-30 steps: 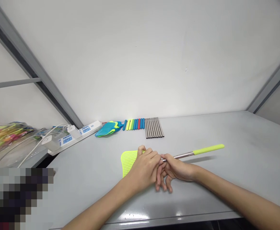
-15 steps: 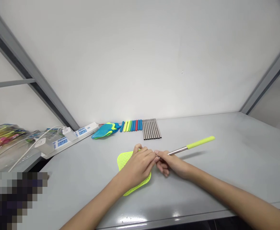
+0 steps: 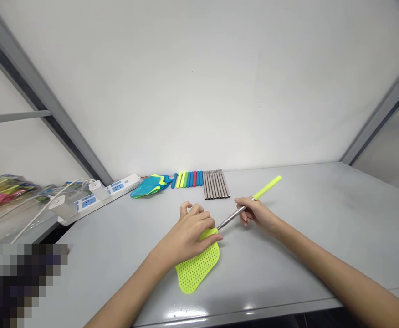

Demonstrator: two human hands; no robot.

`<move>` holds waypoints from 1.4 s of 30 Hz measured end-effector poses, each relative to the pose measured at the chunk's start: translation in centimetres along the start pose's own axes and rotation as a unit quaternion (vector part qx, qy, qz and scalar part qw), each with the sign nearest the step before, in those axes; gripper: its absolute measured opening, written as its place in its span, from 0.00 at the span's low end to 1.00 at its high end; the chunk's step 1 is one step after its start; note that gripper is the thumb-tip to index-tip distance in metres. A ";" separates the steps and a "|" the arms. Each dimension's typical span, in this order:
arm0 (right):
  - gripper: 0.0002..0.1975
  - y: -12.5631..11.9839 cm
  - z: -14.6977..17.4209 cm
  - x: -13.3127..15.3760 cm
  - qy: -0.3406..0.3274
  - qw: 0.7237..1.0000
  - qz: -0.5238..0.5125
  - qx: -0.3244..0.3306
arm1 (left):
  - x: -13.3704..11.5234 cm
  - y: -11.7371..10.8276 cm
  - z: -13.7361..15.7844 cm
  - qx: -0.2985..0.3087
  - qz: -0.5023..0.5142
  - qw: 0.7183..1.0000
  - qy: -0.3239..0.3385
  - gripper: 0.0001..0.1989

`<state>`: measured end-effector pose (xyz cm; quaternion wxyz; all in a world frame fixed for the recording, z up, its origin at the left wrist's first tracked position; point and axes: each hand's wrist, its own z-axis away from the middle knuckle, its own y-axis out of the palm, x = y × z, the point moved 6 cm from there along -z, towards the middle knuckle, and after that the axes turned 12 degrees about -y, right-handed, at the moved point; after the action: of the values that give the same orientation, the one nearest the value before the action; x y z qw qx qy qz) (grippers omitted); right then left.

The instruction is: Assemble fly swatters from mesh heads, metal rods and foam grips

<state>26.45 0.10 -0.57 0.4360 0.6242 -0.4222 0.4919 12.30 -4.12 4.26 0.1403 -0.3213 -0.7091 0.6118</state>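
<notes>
Right now I have one swatter (image 3: 196,269) between both hands, over the middle of the surface (image 3: 315,223), slanting from its near, lower-left end to its far, upper-right end. Its head is yellow-green plastic, flat, rounded and pierced with small holes; a shiny steel rod (image 3: 232,217) runs from its neck to a slim handle (image 3: 268,187) of the same yellow-green, raised clear of the surface. I can't tell whether the head touches down. My left hand (image 3: 190,233) has its grip closed around the neck, thumb laid along it and index finger crooked, while my right hand (image 3: 258,213) pinches the rod just below the handle. At the back, by the wall (image 3: 192,100), I count nine loose handles (image 3: 188,179) in a row: five blue, two yellow, one green, one red. Right of them lie eight or nine steel tubes (image 3: 216,184), packed too tightly for me to be sure. Left of the row is one pile of blue and yellow heads (image 3: 148,187), overlapping too much to count. Beyond that runs one white power strip (image 3: 118,186) with two adapters (image 3: 63,207) plugged in and pale cables (image 3: 42,214) trailing toward bagged goods (image 3: 1,198). My left hand covers part of the head, and a pixelated block hides the lower-left corner.
</notes>
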 end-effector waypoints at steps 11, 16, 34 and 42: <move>0.11 -3.7 -0.5 1.4 -0.058 0.960 -0.190 -0.199 | -0.5 1.5 0.3 0.078 0.084 0.993 -0.028 0.15; 0.15 -4.3 -0.6 -0.5 0.034 0.897 -0.370 -0.239 | -0.7 1.9 0.5 0.042 0.049 0.997 -0.047 0.13; 0.18 -4.7 0.8 -2.5 -0.028 0.869 -0.345 -0.353 | -0.7 3.6 0.3 0.026 0.081 0.994 -0.069 0.12; 0.18 -3.1 1.1 -2.7 -0.032 0.882 -0.342 -0.322 | -1.4 3.9 0.0 0.046 0.118 0.989 -0.075 0.14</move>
<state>29.29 0.12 -3.83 0.7402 0.5708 -0.3311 0.1289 14.42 -4.80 0.82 0.0285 -0.3490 -0.6459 0.6783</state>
